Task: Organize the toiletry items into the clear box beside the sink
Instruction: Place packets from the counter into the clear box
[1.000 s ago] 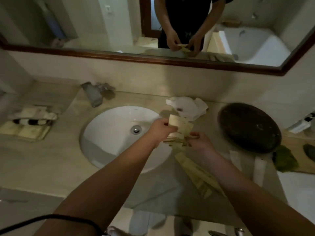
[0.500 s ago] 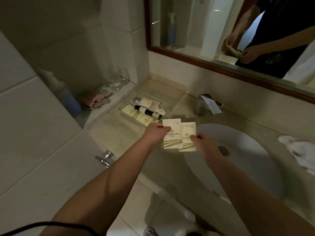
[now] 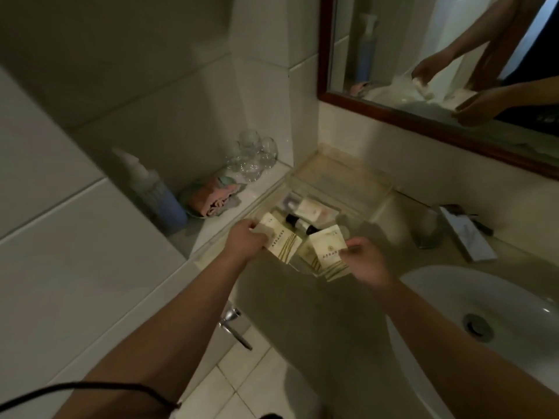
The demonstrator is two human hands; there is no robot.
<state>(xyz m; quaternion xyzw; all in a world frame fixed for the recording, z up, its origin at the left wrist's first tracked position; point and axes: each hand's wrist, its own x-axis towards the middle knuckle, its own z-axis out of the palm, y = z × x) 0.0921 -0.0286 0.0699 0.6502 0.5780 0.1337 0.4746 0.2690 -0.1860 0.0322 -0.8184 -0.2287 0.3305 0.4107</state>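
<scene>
Both grips are busy: the left hand (image 3: 245, 244) is pinched on one cream packet (image 3: 282, 241) and the right hand (image 3: 366, 261) is pinched on a second packet (image 3: 331, 252), one each. Half a second ago the two packets were held side by side, nearly touching, over the table edge short of the box. Now they've split apart and both are down over the near end of the clear box (image 3: 338, 192), left one tilted toward the ledge side, right one tilted toward the sink (image 3: 453, 300). A second back the person was over at the basin sorting them out of a stack, so this is the drop-off end of that trip.

Already lying in the box: a small dark bottle (image 3: 299, 223), a pale tube (image 3: 307, 208) behind it, and what looks like another flat cream packet under the right one, though it's dim and I can't say for sure. The far half of the box looks bare.

So my read is these two are about to be laid in flat next to the others, and neither is let go yet. The box sits on the table between the tiled ledge and the tap (image 3: 465, 237), so there's room to slot them in without knocking the bottle.
</scene>
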